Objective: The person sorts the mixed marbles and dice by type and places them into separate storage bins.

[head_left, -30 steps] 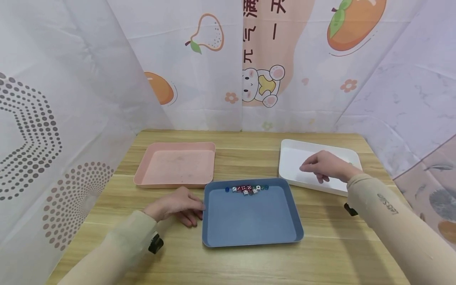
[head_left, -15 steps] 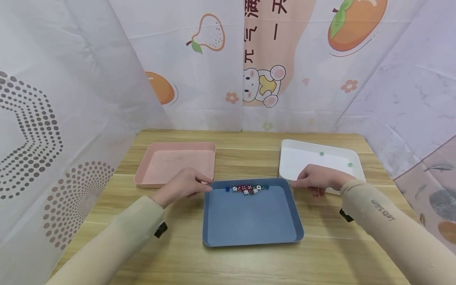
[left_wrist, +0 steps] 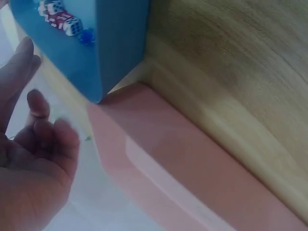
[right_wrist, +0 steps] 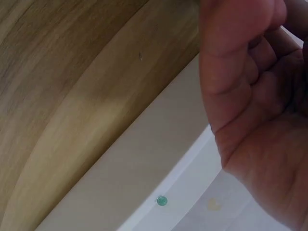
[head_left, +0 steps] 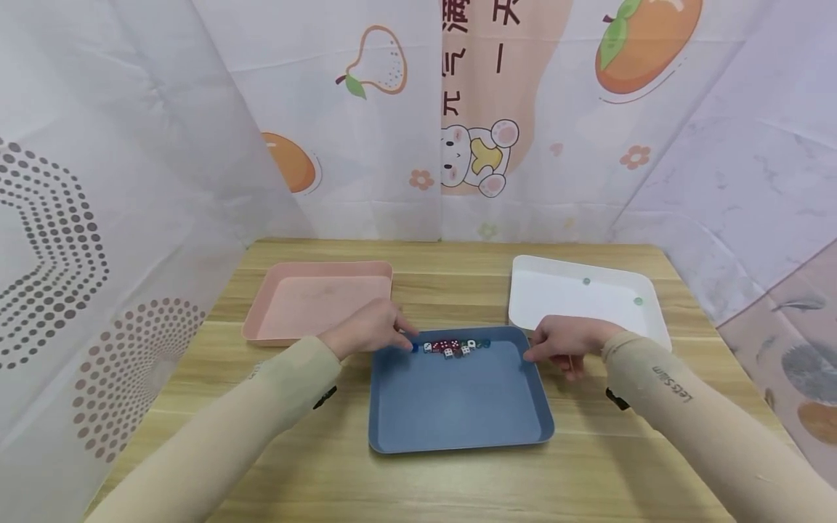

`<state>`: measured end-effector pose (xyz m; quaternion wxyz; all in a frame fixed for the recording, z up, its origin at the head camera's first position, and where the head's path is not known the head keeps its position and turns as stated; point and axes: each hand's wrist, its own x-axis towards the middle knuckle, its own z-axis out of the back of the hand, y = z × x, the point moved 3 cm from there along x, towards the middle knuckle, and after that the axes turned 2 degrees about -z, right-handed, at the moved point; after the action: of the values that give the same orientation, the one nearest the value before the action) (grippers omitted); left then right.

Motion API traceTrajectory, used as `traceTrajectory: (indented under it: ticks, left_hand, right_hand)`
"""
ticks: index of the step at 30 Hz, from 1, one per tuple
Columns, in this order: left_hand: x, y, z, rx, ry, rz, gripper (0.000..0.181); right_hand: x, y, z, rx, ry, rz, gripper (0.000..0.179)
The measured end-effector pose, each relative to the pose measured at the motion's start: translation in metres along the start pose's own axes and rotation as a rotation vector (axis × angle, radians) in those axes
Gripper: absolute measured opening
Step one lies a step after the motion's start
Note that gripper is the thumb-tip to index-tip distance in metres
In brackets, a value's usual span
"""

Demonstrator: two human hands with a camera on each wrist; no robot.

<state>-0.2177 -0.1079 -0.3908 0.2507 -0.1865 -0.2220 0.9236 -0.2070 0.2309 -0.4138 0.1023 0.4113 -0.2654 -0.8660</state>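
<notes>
The left hand (head_left: 369, 328), fingers parted, seemingly empty, has been brought beside the blue bead (head_left: 415, 348), apparently reachable, left of the dice (head_left: 447, 347) far in the blue tray (head_left: 458, 407); the right hand (head_left: 567, 339), fingers bent, any hold hidden, has been moved to its right edge.
</notes>
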Motion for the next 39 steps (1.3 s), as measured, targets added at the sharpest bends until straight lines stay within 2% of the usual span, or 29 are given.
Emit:
traceTrajectory:
  ticks: [4,7,13,21,25,33,39]
  left_hand:
    - [0.004,0.001,-0.005,0.052,-0.034,-0.088,0.025]
    - [0.006,0.005,-0.007,0.093,-0.059,-0.111,0.025]
    - [0.01,0.011,-0.011,0.131,-0.063,-0.12,0.023]
    - [0.014,0.015,-0.016,0.144,-0.021,-0.137,0.022]
    - [0.016,0.015,-0.017,0.179,-0.017,-0.151,0.021]
    - [0.02,0.014,-0.017,0.211,0.002,-0.1,0.021]
    - [0.018,0.013,-0.016,0.25,0.006,-0.114,0.019]
  right_hand:
    - [0.001,0.002,-0.001,-0.007,-0.001,-0.008,0.043]
    - [0.001,0.003,0.0,-0.007,0.0,-0.01,0.043]
    - [0.0,0.002,0.0,-0.005,0.007,-0.01,0.042]
    - [0.0,0.001,0.001,-0.009,0.002,0.003,0.042]
    - [0.0,0.001,0.001,-0.016,0.002,0.005,0.041]
    - [0.001,0.001,0.001,-0.027,0.007,-0.001,0.034]
    - [0.002,0.001,0.001,-0.032,0.004,-0.003,0.031]
